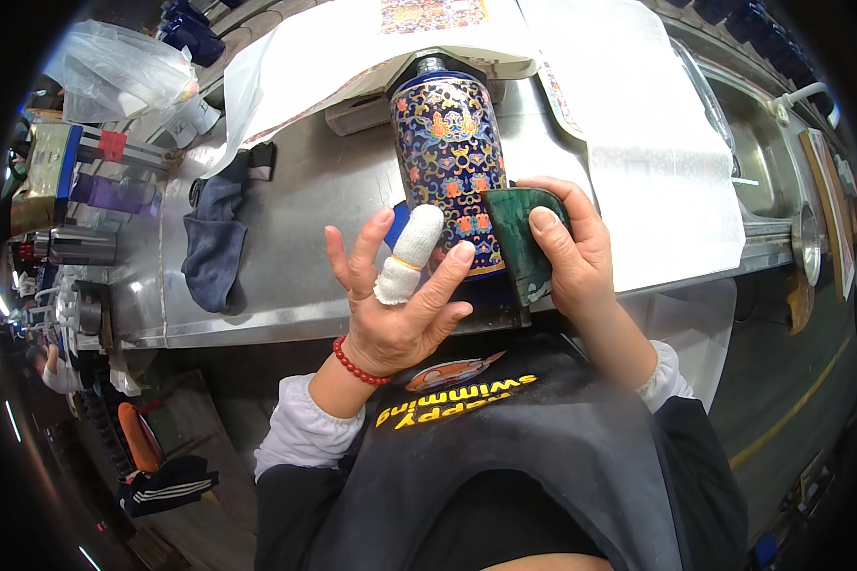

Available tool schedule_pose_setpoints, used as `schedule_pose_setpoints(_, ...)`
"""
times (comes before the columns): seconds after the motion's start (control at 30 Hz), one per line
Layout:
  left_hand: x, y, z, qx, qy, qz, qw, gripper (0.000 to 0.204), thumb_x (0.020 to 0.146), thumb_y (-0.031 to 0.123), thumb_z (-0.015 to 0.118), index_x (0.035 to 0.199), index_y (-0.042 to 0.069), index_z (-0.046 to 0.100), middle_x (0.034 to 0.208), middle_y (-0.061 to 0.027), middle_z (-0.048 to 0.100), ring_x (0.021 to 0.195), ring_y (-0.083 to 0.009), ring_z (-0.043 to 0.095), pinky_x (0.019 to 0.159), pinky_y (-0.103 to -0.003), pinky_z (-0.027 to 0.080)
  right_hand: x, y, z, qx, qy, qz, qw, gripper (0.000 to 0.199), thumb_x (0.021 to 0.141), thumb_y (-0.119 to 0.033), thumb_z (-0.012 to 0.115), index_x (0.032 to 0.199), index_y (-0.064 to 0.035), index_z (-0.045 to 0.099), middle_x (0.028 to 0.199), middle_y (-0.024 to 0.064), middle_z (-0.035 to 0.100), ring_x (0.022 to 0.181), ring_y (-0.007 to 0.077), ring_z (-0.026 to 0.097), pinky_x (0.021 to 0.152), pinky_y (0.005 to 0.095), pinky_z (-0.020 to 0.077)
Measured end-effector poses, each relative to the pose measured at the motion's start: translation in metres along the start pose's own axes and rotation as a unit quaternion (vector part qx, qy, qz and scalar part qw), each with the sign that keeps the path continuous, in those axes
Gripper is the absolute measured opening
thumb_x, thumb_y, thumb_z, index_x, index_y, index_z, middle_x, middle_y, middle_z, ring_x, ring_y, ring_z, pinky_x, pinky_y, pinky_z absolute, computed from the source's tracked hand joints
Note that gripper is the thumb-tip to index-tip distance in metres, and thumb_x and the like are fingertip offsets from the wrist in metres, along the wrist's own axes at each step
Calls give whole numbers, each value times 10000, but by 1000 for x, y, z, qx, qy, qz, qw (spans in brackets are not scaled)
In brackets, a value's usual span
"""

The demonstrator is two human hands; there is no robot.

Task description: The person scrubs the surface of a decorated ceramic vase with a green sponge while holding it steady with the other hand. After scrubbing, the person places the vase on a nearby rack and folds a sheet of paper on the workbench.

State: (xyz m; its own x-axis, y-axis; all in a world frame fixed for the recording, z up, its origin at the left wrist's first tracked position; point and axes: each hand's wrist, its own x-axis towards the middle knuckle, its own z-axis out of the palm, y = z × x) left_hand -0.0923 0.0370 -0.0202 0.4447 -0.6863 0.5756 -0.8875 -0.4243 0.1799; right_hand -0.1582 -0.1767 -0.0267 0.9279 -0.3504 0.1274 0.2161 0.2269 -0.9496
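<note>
A tall dark blue vase (448, 152) with orange and gold flower patterns lies lengthwise on the steel workbench (324, 200), its base toward me. My left hand (395, 295) rests against the vase's near end, fingers spread, with a white bandage wrapped round one finger and a red bead bracelet on the wrist. My right hand (567, 252) grips a dark green pad (519, 238) and presses it on the vase's right side near the base.
A dark blue cloth (214, 238) lies on the bench to the left. White paper sheets (638, 143) cover the bench's far and right parts. Bottles and tools (76, 190) crowd the far left. A steel sink (771, 162) is at right.
</note>
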Motion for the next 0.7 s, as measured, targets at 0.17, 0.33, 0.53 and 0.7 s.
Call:
schedule_pose_setpoints(0.17, 2, -1, -3, 11, -6, 33, 999, 400, 963, 493, 613, 1244, 237, 739, 1341, -94, 611, 1390, -339, 397, 1227, -590, 15, 0, 1, 0, -1, -1, -4, 1000, 281, 1044, -155, 569, 1268, 14, 582, 1117, 66, 658, 998, 97, 604, 865, 242, 507)
schedule_pose_setpoints(0.33, 9, -7, -6, -109, -13, -16, 994, 506, 973, 554, 568, 1278, 178, 719, 1361, -146, 618, 1400, -364, 379, 1228, -565, 32, 0, -1, -2, -29, -3, 2, 1000, 288, 1042, -152, 561, 1276, 16, 573, 1135, 73, 658, 1013, 107, 610, 892, 253, 505)
schedule_pose_setpoints(0.53, 15, -3, -4, -23, -22, -9, 999, 525, 981, 589, 528, 1287, 205, 714, 1410, -155, 583, 1421, -358, 329, 1223, -575, 8, 0, -3, -2, -31, -9, 10, 999, 301, 1040, -153, 558, 1287, 19, 563, 1158, 82, 655, 1039, 116, 612, 925, 264, 499)
schedule_pose_setpoints(0.7, 14, 1, -2, -12, -23, 37, 999, 466, 990, 568, 528, 1205, 224, 757, 1382, -145, 596, 1405, -339, 348, 1230, -590, 17, 0, -2, -1, -44, 4, -7, 999, 280, 1040, -164, 572, 1254, 15, 589, 1104, 67, 663, 989, 103, 609, 862, 249, 507)
